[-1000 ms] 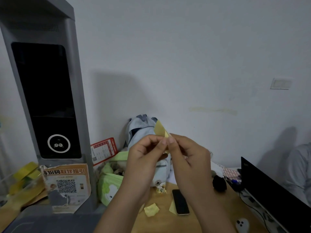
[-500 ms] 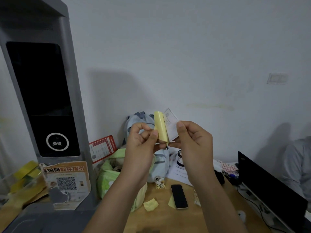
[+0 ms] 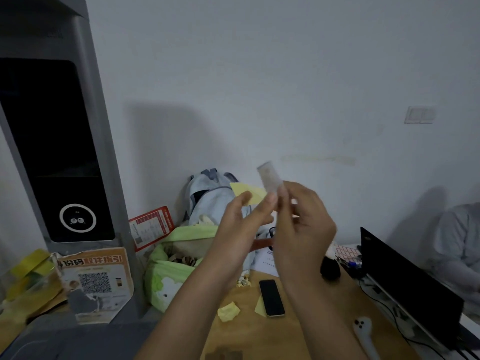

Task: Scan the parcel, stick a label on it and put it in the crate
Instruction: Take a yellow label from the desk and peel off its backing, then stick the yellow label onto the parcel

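1. Both hands are raised at the centre of the frame. The right hand (image 3: 302, 224) pinches the white label (image 3: 270, 178) by its lower end between thumb and fingers, so the strip stands up, tilted to the upper left. The left hand (image 3: 242, 224) pinches the yellow backing paper (image 3: 248, 191) by its near edge; the other fingers are loosely curled.
2. The label and the backing look peeled apart, or nearly so; motion blur hides whether a corner is still joined.
3. The label is thin, light and limp, and one face is probably sticky. I judge it best held at one end by the edge, as here, so that it neither curls onto itself nor clings to the fingertips.
4. No parcel and no crate can be identified in this view, so I cannot tell where the label is to go.
5. Lower centre, on the wooden table (image 3: 306, 333), lie a dark phone (image 3: 271, 297) and a crumpled yellow scrap (image 3: 228, 311).
6. Behind the hands, a pale blue backpack (image 3: 207, 193) leans on the wall, with a green bag (image 3: 168, 271) beside it.
7. A tall grey kiosk (image 3: 59, 141) fills the left of the frame; a black monitor (image 3: 405, 281) stands at the lower right. The clutter leaves little bare surface.
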Tool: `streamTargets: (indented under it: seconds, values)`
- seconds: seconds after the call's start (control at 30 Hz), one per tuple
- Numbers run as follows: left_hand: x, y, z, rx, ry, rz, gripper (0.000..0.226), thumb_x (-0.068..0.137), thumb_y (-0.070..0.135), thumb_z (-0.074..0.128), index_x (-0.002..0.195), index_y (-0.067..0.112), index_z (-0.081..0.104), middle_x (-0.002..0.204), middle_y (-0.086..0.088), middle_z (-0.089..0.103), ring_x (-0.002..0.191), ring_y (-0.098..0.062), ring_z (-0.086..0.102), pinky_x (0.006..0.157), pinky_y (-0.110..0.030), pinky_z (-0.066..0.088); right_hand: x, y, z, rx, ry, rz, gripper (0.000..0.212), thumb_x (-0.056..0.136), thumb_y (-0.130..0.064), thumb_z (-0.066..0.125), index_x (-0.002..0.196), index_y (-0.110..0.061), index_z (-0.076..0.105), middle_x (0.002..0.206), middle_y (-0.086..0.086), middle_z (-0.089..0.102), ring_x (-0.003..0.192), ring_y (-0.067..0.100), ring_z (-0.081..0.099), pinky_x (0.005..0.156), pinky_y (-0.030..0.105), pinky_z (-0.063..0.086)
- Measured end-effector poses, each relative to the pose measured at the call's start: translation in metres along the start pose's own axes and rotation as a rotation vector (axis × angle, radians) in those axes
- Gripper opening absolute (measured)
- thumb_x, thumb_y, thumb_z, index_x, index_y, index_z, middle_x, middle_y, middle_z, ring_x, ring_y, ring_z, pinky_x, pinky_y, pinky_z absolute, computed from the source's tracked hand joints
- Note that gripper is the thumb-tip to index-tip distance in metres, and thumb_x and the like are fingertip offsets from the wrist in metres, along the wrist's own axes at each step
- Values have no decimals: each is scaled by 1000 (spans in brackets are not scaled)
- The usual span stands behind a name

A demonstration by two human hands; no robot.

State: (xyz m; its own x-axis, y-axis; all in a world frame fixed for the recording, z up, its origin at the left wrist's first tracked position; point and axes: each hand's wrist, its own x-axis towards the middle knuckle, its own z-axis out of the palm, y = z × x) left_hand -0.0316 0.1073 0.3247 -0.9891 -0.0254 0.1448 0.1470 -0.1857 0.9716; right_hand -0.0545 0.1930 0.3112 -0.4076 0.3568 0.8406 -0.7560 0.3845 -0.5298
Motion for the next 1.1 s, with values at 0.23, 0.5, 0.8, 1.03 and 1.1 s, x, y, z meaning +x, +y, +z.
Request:
streamTargets:
  seconds: [0.23, 0.5, 0.8, 1.03, 1.1]
  values:
    - [10, 0, 8, -257, 156, 6, 24, 93, 24, 53, 106, 8, 64, 96, -6, 69, 95, -18, 67, 75, -30, 56, -22, 11, 11, -41, -392, 46, 29, 79, -29, 56, 97, -18, 76, 125, -3, 63, 113, 15, 59, 83, 19, 50]
    - [20, -29, -27, -7, 74, -74, 23, 97, 21, 44, 104, 11, 64, 96, -9, 73, 87, -22, 69, 72, -31, 53, 1, 31, -6, 558, -521, 928, 16, 86, -23, 61, 91, -27, 76, 133, -9, 57, 110, -4, 54, 86, 20, 41]
    - [38, -88, -48, 47, -38, -288, 9, 91, 24, 57, 96, 18, 63, 95, -3, 68, 88, -19, 66, 83, -39, 48, -40, 110, -2, 531, -488, 1297, 17, 91, -12, 58, 101, -15, 72, 113, 6, 67, 90, 22, 61, 74, 30, 47]
    - [54, -138, -62, -9, 16, -544, 15, 90, 26, 58, 103, 19, 60, 109, -3, 62, 85, -15, 62, 72, -30, 48, -77, 154, -11, 247, -670, 1551, 60, 91, -31, 61, 145, -25, 35, 156, 9, 30, 134, 36, 39, 100, 48, 35]
    - [56, -149, -67, -31, 27, -614, 36, 89, 31, 58, 121, 15, 58, 126, -5, 59, 89, -16, 64, 74, -31, 50, -77, 152, -13, 212, -814, 1546, 68, 90, -41, 59, 149, -33, 26, 158, 7, 23, 144, 39, 23, 105, 52, 30]
